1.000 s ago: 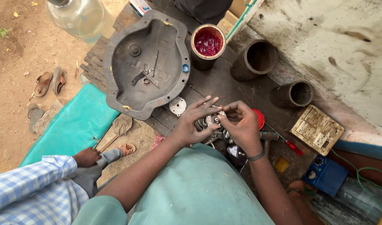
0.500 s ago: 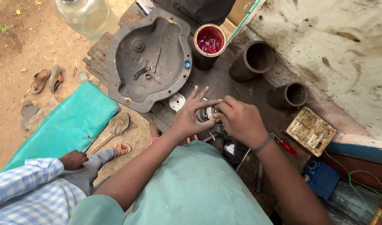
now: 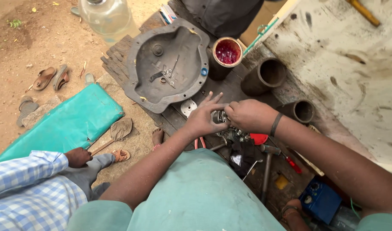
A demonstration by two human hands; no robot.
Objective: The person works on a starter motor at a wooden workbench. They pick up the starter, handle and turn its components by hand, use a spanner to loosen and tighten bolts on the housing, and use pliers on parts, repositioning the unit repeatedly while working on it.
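Both of my hands meet over a small shiny metal part (image 3: 220, 116) at the middle of a dark wooden bench (image 3: 119, 55). My left hand (image 3: 203, 118) cups the part from the left with its fingers spread. My right hand (image 3: 246, 114), a dark band on its wrist, grips the part from the right. More metal pieces (image 3: 234, 135) lie just below the hands. How the part is built is hidden by my fingers.
A grey cast metal cover (image 3: 168, 64) holding small bolts lies upper left. A can of red fluid (image 3: 226, 53), two dark cylinders (image 3: 264, 76), a hammer (image 3: 266, 164), a red screwdriver (image 3: 292, 162) and a blue box (image 3: 320, 200) surround the hands. Another person in a checked shirt (image 3: 29, 188) sits lower left by a green cushion (image 3: 63, 124).
My hands have stayed together on the small part and my right hand has turned further over it. The view has shifted a little. The other person's hand has drawn in toward their knee.
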